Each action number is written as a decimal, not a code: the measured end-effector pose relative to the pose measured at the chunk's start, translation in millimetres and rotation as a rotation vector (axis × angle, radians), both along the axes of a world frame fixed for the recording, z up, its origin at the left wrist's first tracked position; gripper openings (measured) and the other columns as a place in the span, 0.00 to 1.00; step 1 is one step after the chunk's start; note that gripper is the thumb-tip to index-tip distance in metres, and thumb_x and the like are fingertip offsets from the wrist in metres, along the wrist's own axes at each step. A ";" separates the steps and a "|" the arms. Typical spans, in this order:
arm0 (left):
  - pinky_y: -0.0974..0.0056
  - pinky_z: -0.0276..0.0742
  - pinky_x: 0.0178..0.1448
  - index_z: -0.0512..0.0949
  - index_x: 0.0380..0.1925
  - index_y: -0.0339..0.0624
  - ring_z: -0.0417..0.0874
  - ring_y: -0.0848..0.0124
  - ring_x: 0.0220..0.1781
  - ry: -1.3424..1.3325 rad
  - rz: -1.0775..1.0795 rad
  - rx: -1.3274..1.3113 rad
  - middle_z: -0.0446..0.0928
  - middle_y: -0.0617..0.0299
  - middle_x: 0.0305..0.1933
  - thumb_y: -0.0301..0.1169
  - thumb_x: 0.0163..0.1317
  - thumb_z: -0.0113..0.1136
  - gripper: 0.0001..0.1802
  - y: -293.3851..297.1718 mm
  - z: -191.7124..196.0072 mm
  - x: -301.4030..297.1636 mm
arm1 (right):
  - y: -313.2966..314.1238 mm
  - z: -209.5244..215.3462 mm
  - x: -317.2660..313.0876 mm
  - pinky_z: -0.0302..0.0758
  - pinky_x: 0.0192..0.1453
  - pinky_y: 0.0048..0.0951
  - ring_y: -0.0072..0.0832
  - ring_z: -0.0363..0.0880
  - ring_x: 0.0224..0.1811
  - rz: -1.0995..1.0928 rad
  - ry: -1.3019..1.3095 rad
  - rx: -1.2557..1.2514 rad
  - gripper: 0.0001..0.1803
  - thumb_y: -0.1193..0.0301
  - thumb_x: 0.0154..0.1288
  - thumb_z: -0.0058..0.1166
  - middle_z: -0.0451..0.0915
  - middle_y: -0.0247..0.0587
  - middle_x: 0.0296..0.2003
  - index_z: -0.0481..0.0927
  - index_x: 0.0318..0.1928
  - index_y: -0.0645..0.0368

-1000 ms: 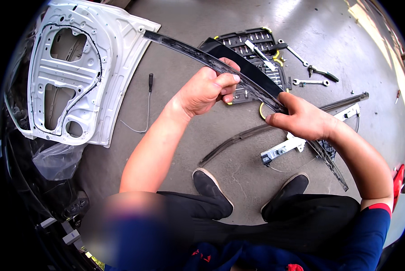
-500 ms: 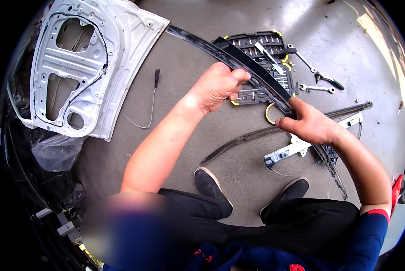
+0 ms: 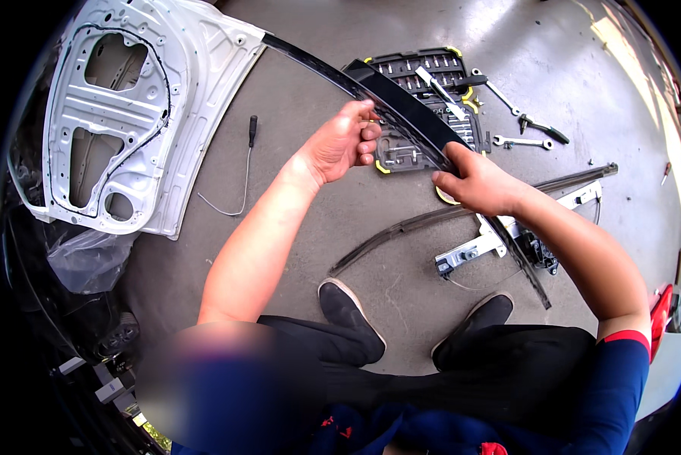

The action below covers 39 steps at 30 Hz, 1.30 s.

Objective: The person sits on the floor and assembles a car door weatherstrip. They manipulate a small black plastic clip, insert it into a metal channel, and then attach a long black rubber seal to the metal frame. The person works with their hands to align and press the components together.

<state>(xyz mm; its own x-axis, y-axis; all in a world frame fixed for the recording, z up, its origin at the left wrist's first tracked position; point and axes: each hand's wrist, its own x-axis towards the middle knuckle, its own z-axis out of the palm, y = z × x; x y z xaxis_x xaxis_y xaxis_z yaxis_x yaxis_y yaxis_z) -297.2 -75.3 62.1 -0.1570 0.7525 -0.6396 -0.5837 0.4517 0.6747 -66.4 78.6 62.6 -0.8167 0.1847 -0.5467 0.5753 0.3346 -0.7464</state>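
A long, curved black car-door window trim strip point(image 3: 412, 108), with a wide glossy section, stretches diagonally in front of me. Its far left end reaches the white door panel's edge, and its tail extends past my right wrist. My right hand point(image 3: 481, 178) is wrapped around the strip below the glossy part, thumb on the near side. At the strip's near edge is my left hand point(image 3: 340, 144), fingers curled and the index fingertip touching it. The thumb's contact there is hard to make out.
The bare white car door panel point(image 3: 185, 121) lies at left beside a thin hooked tool with black handle point(image 3: 252, 133). Beyond the strip is an open socket set point(image 3: 431, 64), with wrenches point(image 3: 524, 142) to its right. A curved black rail point(image 3: 401, 231) and window regulator point(image 3: 469, 254) lie near my feet.
My left hand has loosened from its fist around the strip and rolled, showing its curled fingers. The strip's tail and my right hand have shifted left.
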 end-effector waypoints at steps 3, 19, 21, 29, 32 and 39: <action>0.66 0.67 0.38 0.69 0.48 0.49 0.67 0.76 0.31 0.038 0.121 -0.076 0.65 0.70 0.34 0.51 0.74 0.51 0.19 -15.0 -7.9 -18.3 | 0.7 -27.7 -17.7 0.76 0.64 0.47 0.58 0.82 0.59 0.012 -0.002 0.088 0.24 0.59 0.74 0.57 0.83 0.69 0.49 0.72 0.55 0.70; 0.62 0.84 0.53 0.72 0.55 0.37 0.80 0.74 0.41 0.341 -0.023 -0.229 0.79 0.57 0.48 0.24 0.76 0.45 0.12 -107.2 90.1 30.7 | -30.6 -147.1 -92.8 0.83 0.61 0.48 0.54 0.86 0.58 0.196 -0.282 0.294 0.25 0.73 0.71 0.52 0.82 0.76 0.53 0.64 0.60 0.79; 0.62 0.85 0.53 0.71 0.57 0.36 0.83 0.72 0.42 0.312 -0.017 -0.215 0.81 0.51 0.52 0.26 0.78 0.45 0.12 -105.5 91.8 37.0 | -33.1 -140.5 -91.6 0.82 0.63 0.47 0.52 0.86 0.59 0.134 -0.293 0.328 0.25 0.73 0.70 0.53 0.82 0.70 0.56 0.66 0.62 0.74; 0.50 0.77 0.71 0.66 0.69 0.34 0.81 0.55 0.66 0.002 0.094 0.132 0.73 0.40 0.71 0.31 0.75 0.46 0.25 -85.0 71.3 30.5 | -24.2 -117.7 -66.5 0.81 0.65 0.46 0.50 0.84 0.61 0.255 -0.234 0.449 0.20 0.75 0.69 0.53 0.83 0.60 0.56 0.74 0.60 0.67; 0.45 0.69 0.79 0.62 0.74 0.34 0.71 0.49 0.77 -0.126 0.098 0.194 0.68 0.38 0.76 0.30 0.71 0.46 0.31 -83.7 67.8 22.0 | -21.4 -76.2 -54.5 0.80 0.66 0.43 0.50 0.85 0.56 0.335 -0.058 0.598 0.19 0.76 0.67 0.53 0.80 0.58 0.54 0.77 0.58 0.66; 0.43 0.61 0.83 0.62 0.76 0.37 0.69 0.48 0.78 -0.275 0.125 0.270 0.71 0.41 0.73 0.34 0.72 0.45 0.33 -68.6 63.4 42.2 | -30.3 44.5 -26.8 0.83 0.45 0.43 0.47 0.84 0.42 0.142 0.919 0.213 0.13 0.72 0.64 0.64 0.79 0.47 0.42 0.82 0.49 0.60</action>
<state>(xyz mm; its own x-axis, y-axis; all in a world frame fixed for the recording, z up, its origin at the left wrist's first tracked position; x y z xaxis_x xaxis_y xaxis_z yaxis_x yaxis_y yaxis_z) -254.9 -143.9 125.4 -0.1087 0.8851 -0.4526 -0.7985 0.1935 0.5700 -93.2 48.3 107.1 -0.9327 0.0720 0.3534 -0.2622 0.5376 -0.8014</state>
